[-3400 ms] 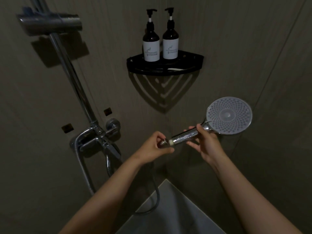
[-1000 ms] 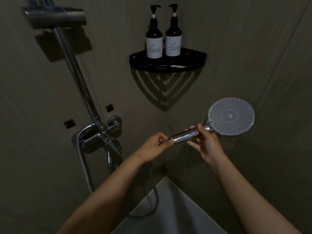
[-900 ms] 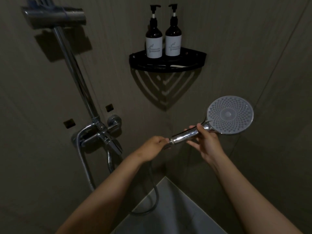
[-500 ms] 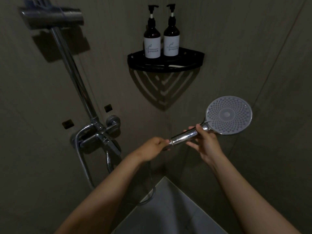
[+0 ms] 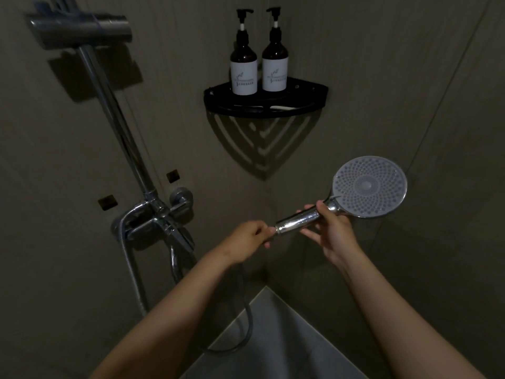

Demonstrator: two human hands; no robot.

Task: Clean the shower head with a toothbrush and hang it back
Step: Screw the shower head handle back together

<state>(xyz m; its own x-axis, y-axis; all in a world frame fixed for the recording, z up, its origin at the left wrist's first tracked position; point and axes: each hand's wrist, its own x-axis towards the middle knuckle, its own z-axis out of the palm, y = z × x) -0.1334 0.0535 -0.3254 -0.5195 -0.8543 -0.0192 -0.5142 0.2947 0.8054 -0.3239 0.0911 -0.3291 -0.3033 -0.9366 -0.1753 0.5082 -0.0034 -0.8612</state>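
Observation:
My right hand grips the chrome handle of the shower head, whose round grey spray face points toward me at the right. My left hand is closed on the hose end at the handle's base. The hose drops from that hand and loops low above the floor. A pale toothbrush lies on the black corner shelf. The shower holder sits high on the chrome rail at the upper left, with nothing in it.
Two dark pump bottles with white labels stand on the corner shelf. The chrome mixer tap juts from the left wall below the rail. Tiled walls meet in the corner ahead, and a pale floor lies below.
My left hand's fingers have shifted at the handle's base, and a white end seen there 3.4 s ago is now covered. The shower head has stayed in nearly the same place.

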